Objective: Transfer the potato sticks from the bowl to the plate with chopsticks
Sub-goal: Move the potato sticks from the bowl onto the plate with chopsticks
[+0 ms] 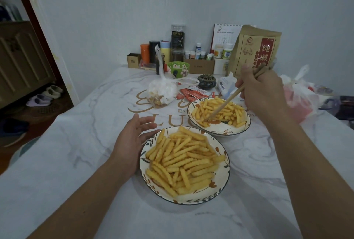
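Observation:
Two white dishes with leaf patterns hold yellow crinkle potato sticks. The nearer dish (220, 187) sits in front of me, heaped with potato sticks (182, 164). The farther dish (226, 129) lies behind it to the right with its own pile of sticks (228, 110). My right hand (262, 89) grips wooden chopsticks (226, 103), whose tips rest among the sticks in the farther dish. My left hand (132, 139) rests open against the left rim of the nearer dish.
A knotted plastic bag of snacks (162, 91) and red sauce packets (193, 93) lie behind the dishes. Jars, bottles, a green bowl (178, 68), a brown paper bag (254, 51) and a calendar line the wall. Another plastic bag (300, 97) sits at the right.

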`<act>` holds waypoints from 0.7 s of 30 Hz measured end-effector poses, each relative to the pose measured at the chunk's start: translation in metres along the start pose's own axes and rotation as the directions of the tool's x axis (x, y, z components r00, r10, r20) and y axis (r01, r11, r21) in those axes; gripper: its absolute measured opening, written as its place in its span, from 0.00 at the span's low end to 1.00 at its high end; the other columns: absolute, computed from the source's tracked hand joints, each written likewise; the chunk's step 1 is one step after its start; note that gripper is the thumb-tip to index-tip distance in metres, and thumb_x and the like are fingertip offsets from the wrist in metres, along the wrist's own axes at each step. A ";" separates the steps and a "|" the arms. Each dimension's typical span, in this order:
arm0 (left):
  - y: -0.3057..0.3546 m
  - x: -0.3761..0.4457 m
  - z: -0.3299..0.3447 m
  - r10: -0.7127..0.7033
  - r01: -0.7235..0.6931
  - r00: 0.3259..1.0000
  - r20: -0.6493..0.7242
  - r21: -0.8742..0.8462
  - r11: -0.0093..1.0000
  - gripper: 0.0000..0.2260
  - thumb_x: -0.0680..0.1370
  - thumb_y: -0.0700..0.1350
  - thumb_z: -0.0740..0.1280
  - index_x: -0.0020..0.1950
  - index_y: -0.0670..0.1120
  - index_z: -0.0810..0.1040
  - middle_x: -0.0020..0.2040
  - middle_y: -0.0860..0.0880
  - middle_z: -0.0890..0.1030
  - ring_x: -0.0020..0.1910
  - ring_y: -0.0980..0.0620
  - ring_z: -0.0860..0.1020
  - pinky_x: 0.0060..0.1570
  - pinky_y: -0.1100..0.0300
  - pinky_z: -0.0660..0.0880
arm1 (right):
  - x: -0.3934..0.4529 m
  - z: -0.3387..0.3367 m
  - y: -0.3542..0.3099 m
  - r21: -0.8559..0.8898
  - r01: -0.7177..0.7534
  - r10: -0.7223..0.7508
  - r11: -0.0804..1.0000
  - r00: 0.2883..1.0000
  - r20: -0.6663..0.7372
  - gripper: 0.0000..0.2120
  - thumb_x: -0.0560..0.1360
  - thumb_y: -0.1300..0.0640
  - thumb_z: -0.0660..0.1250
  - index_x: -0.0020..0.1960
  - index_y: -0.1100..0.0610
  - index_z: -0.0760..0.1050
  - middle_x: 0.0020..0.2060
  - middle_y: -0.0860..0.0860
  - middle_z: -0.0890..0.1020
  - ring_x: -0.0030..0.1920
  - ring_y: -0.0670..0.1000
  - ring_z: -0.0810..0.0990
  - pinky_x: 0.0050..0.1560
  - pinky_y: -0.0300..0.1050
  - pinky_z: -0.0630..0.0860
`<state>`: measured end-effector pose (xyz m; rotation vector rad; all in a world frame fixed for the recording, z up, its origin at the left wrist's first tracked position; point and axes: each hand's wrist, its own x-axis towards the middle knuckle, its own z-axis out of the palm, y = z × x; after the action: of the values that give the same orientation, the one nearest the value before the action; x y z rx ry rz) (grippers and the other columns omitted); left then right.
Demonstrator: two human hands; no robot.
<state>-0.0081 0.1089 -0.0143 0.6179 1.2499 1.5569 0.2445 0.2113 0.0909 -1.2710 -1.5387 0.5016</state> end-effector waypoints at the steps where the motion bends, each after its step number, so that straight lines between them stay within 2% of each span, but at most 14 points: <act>1: 0.000 0.000 0.000 0.001 -0.001 1.000 0.000 -0.001 1.000 0.23 0.87 0.57 0.54 0.65 0.42 0.80 0.67 0.39 0.81 0.60 0.44 0.82 0.52 0.49 0.79 | 0.001 0.001 0.001 -0.004 -0.004 0.004 1.000 1.000 -0.001 0.24 0.84 0.43 0.58 0.37 0.55 0.79 0.33 0.51 0.80 0.38 0.54 0.79 0.43 0.54 0.78; 5: 0.000 0.000 0.000 -0.002 0.002 1.000 0.004 -0.004 1.000 0.23 0.87 0.57 0.54 0.65 0.42 0.80 0.66 0.39 0.81 0.60 0.44 0.82 0.53 0.48 0.79 | 0.000 0.005 0.006 0.010 -0.021 0.020 1.000 1.000 0.020 0.25 0.84 0.43 0.58 0.36 0.55 0.79 0.32 0.50 0.80 0.35 0.53 0.78 0.41 0.54 0.77; 7: 0.000 0.000 0.000 -0.005 0.005 1.000 0.006 -0.005 1.000 0.23 0.87 0.57 0.54 0.65 0.42 0.80 0.66 0.40 0.81 0.60 0.44 0.82 0.54 0.47 0.79 | 0.000 0.005 0.006 0.004 -0.017 0.017 1.000 1.000 0.018 0.26 0.84 0.42 0.57 0.36 0.55 0.78 0.32 0.51 0.80 0.35 0.52 0.78 0.39 0.51 0.75; 12: -0.001 0.000 -0.001 -0.006 0.006 1.000 0.005 -0.011 1.000 0.23 0.87 0.57 0.55 0.64 0.43 0.81 0.66 0.40 0.81 0.61 0.43 0.82 0.56 0.46 0.79 | 0.001 -0.003 0.003 -0.005 0.010 -0.010 1.000 0.999 -0.041 0.28 0.85 0.41 0.55 0.37 0.57 0.79 0.33 0.51 0.79 0.35 0.51 0.77 0.36 0.44 0.69; 16: -0.001 0.001 -0.001 -0.003 0.003 1.000 0.003 -0.012 1.000 0.23 0.87 0.57 0.55 0.64 0.43 0.81 0.66 0.39 0.81 0.61 0.43 0.82 0.56 0.46 0.79 | 0.003 -0.008 0.002 0.010 0.000 0.001 1.000 0.997 -0.083 0.27 0.85 0.41 0.55 0.38 0.57 0.79 0.36 0.52 0.81 0.36 0.50 0.77 0.34 0.42 0.69; 21: 0.000 0.001 0.000 -0.010 0.010 1.000 -0.008 -0.009 1.000 0.23 0.87 0.57 0.54 0.64 0.43 0.81 0.66 0.40 0.81 0.63 0.42 0.82 0.54 0.47 0.79 | 0.005 -0.010 0.005 -0.097 -0.019 0.015 0.995 0.999 -0.035 0.25 0.84 0.45 0.57 0.39 0.57 0.81 0.35 0.52 0.80 0.36 0.51 0.77 0.33 0.42 0.67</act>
<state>-0.0083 0.1097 -0.0146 0.6000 1.2498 1.5571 0.2561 0.2143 0.0930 -1.3616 -1.5409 0.4176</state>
